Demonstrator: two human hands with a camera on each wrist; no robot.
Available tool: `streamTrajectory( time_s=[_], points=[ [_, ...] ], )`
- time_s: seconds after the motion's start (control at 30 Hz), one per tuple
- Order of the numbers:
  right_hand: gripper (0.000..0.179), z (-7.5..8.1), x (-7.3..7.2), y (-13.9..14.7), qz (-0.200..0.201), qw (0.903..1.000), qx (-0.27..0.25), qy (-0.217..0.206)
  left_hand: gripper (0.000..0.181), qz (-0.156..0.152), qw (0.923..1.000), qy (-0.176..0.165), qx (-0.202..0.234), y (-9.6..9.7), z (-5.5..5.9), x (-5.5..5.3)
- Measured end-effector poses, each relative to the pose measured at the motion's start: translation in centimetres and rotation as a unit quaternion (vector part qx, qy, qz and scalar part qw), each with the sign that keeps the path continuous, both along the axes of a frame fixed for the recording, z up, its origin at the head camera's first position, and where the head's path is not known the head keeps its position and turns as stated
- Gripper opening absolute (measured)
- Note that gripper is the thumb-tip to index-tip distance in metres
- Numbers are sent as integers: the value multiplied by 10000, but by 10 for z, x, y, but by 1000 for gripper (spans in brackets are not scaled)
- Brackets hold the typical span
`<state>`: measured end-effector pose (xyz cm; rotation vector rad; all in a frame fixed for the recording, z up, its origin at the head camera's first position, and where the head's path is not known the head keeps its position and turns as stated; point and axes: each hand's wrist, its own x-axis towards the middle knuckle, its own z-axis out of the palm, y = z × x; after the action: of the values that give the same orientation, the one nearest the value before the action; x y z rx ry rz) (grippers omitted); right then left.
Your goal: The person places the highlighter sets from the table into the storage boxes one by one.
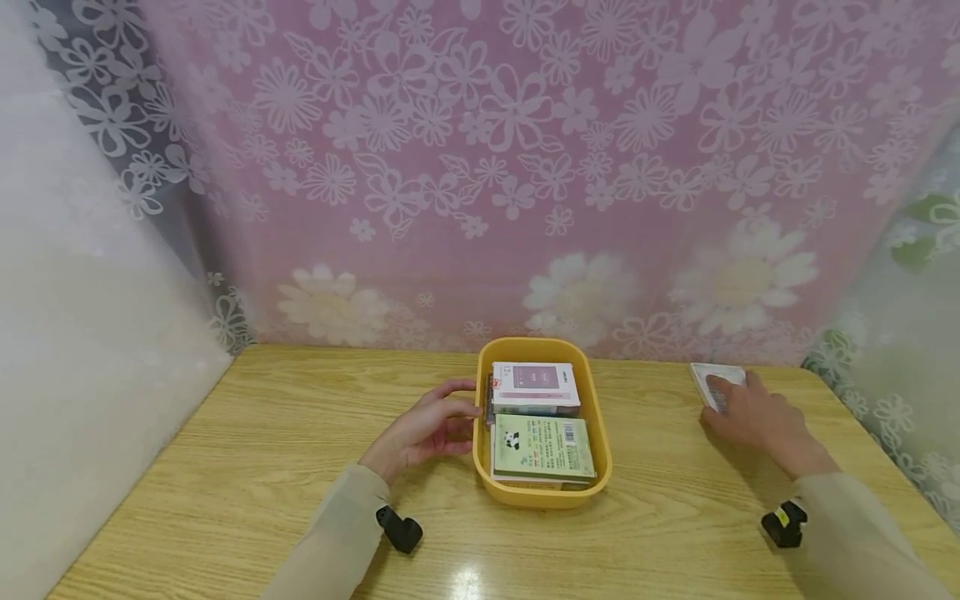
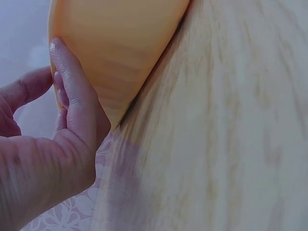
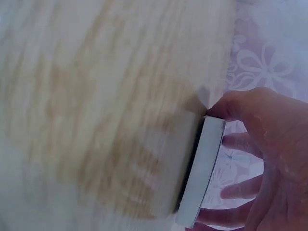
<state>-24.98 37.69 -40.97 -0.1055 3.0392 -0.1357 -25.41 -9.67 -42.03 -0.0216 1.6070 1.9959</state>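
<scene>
A yellow plastic basket stands on the wooden table, its outer wall filling the upper part of the left wrist view. Inside lie a white box with a purple label and a light green box with a panda picture. At the basket's left side, my left hand touches the rim and outer wall with thumb and fingers. Over on the right, my right hand grips a thin white box low at the table. Its pale narrow side shows between thumb and fingers. My palm hides part of it.
The wooden table runs back to a pink flowered curtain. Pale curtains hang at both sides, close to the table's edges. Other packages show partly beneath the two top boxes in the basket.
</scene>
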Motion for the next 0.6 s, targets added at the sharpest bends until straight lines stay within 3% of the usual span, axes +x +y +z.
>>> streamTrajectory(
  time_s=[0.23, 0.6],
  points=[
    [61, 4, 4, -2, -114, 9970, 598, 488, 54, 8, 10000, -7, 10, 0, 0, 0],
    [48, 0, 12, 1, 273, 9828, 980, 1540, 54, -38, 10000, 32, 19, 0, -1, -1]
  ],
)
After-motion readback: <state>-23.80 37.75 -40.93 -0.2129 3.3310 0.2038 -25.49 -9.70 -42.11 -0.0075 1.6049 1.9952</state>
